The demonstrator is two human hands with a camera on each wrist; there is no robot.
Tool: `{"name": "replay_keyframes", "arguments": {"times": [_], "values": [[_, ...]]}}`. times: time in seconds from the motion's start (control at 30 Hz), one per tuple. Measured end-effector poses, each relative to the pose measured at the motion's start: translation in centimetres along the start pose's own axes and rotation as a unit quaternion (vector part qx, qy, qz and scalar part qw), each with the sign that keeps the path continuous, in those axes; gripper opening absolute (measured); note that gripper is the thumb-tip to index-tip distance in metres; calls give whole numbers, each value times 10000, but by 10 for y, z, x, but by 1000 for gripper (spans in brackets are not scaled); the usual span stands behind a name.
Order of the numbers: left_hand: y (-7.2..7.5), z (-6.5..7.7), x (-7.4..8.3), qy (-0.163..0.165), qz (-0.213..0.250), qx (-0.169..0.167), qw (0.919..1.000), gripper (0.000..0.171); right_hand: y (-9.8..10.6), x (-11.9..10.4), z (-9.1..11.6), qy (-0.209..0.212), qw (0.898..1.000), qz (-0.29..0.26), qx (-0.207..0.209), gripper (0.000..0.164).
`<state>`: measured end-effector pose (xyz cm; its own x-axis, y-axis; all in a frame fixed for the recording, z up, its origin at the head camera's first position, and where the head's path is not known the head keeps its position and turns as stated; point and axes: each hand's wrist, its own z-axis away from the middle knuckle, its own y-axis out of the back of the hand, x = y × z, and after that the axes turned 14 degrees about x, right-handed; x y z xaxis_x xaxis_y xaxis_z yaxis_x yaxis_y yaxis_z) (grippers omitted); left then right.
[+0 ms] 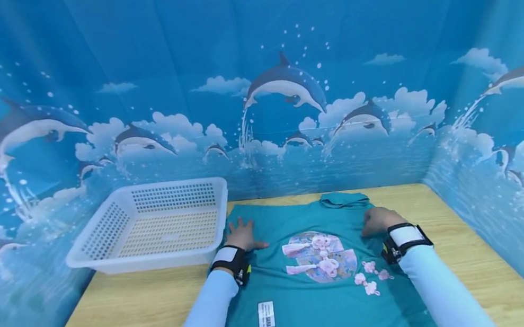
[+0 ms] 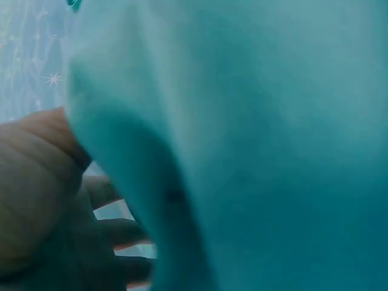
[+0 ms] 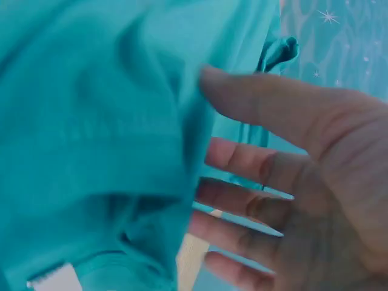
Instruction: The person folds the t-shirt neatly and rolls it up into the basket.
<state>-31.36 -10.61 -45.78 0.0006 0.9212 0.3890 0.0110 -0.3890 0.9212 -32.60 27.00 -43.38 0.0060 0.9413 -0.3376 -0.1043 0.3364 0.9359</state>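
A teal T-shirt point(image 1: 273, 269) lies spread on the table, with a round flower-and-tassel print point(image 1: 322, 258) and a small white label point(image 1: 265, 315). My left hand point(image 1: 242, 236) rests on its left side, fingers spread. In the left wrist view, teal cloth fills most of the picture, partly covering the left fingers point(image 2: 124, 232). At the shirt's right edge, my right hand point(image 1: 377, 220) has its fingers bent over the cloth. The right wrist view shows that thumb pressed to a fold, with the other fingertips at the fabric's edge.
A white perforated plastic basket point(image 1: 157, 261) stands at the back left, close beside my left hand. Part of the shirt forms a small raised loop point(image 1: 344, 200) at the far edge. Blue dolphin-print curtains point(image 1: 263, 174) enclose the wooden table point(image 1: 124, 311) at the back and sides.
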Motion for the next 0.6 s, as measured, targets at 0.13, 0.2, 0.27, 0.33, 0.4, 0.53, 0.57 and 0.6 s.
{"name": "replay_keyframes", "arguments": {"times": [0.13,0.2,0.27,0.33,0.4,0.53,0.57,0.6], "values": [[4,0,2,-236,108,-80,9996,83,-9,2,-9,392,9930,389,1040,29],[5,-1,3,-344,259,-226,9988,81,-15,3,-13,568,9860,467,1494,33],[5,0,5,-384,401,-394,9977,80,-20,4,-16,813,9775,569,1859,32],[6,0,6,-348,459,-529,9969,80,-23,4,-19,1005,9727,588,2009,29],[7,0,8,-295,427,-605,9968,79,-24,3,-20,1149,9693,510,2115,26],[9,1,11,-219,174,-759,9967,80,-17,-3,-19,1127,9729,-9,2019,26],[10,1,12,-214,87,-791,9966,81,-13,-5,-19,1050,9751,-184,1947,29],[10,1,13,-199,3,-815,9965,83,-10,-6,-18,973,9768,-337,1877,32]]}}
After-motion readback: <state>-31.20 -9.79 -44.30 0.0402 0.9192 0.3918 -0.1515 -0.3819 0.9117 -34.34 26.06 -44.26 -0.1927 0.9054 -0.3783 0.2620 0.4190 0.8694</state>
